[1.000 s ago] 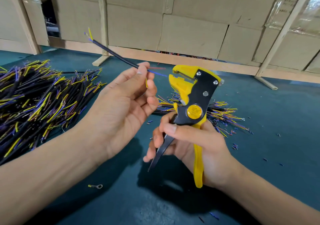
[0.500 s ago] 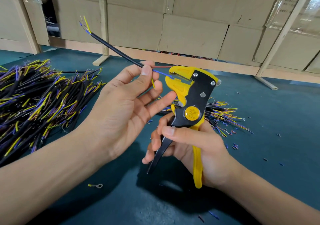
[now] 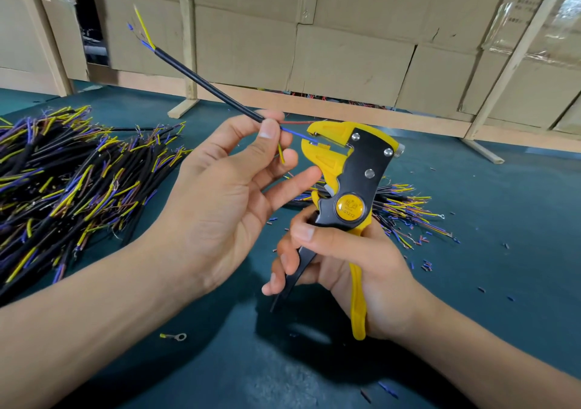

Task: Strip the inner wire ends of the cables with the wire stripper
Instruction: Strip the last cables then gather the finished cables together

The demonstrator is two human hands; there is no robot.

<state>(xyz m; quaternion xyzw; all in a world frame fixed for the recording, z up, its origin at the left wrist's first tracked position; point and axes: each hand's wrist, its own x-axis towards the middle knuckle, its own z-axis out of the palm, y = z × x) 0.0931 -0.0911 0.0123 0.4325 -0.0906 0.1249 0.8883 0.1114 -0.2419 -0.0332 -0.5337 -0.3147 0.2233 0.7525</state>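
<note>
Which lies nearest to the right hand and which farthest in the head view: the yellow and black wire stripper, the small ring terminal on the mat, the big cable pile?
1. Yellow and black wire stripper: gripped in the right hand.
2. Small ring terminal: on the mat, lower left.
3. Big cable pile: far left.

Cable pile (image 3: 56, 172) left on table (image 3: 503, 220), smaller bundle (image 3: 405, 210) behind wire stripper (image 3: 349, 185), boxes (image 3: 345, 47) at back.

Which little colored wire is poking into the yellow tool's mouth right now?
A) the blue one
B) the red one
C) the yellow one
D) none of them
A: the blue wire runs from the left hand straight into the mouth of the wire stripper, while the yellow wire bends down and the red wire passes above.
</note>
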